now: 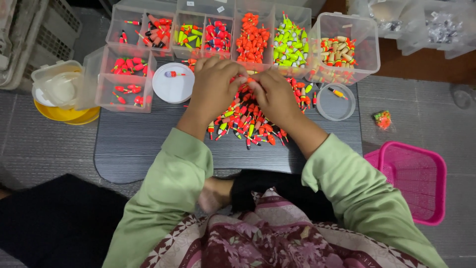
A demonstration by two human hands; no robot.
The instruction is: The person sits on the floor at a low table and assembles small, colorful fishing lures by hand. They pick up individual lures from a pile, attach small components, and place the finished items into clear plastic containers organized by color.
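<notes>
Floats [248, 121] lying heaped mid-board [139, 154], left hand [214, 89] and right hand [273, 97] meeting above them, fingertips pinching together on one orange float [249, 79], sorting boxes [248, 34] lining the far edge

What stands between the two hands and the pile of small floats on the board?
Nothing visible. The left hand and right hand are directly over the float pile, their fingers meeting on a small orange piece at its far edge.
</notes>
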